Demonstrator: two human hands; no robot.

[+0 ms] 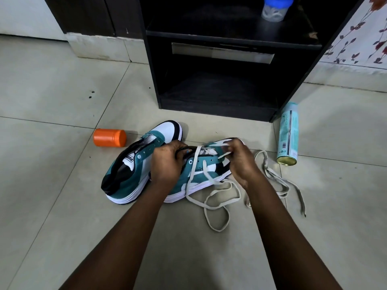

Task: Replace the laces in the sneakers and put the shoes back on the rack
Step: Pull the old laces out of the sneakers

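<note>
Teal shoes: two teal, white and black sneakers lie on the tiled floor [52, 91], in front of the rack.
Left shoe [134, 164]: at 9 o'clock of the hands, resting on its sole, toe toward 1 o'clock; its eyelets hold no lace and the tongue label shows.
Right shoe [206, 170]: at centre, tipped on its side so the white sole edge faces the person; a lace runs through its forward eyelets.
Left hand [167, 164]: fingers curled round the collar of the right shoe, gripping it.
Right hand [240, 160]: fingers bent over the toe end of the right shoe, pinching the lace there.
Lace [217, 197]: cream, flat; from the eyelets it falls across the shoe's side and loops on the floor at 6 o'clock of the shoe.
Loose lace [280, 181]: cream, lying in a tangle on the floor at 3 o'clock of the right hand, touching neither shoe as far as can be seen.
Rack [230, 34]: black, open-fronted, at 12 o'clock of the shoes; its lower shelf holds no shoe.
Jar [274, 9]: clear with a blue lid, on the rack's upper shelf.
Orange tub [110, 138]: on its side at 10 o'clock, just beside the left shoe.
Spray can [288, 135]: pale green, on its side at 2 o'clock, near the rack's corner.
</note>
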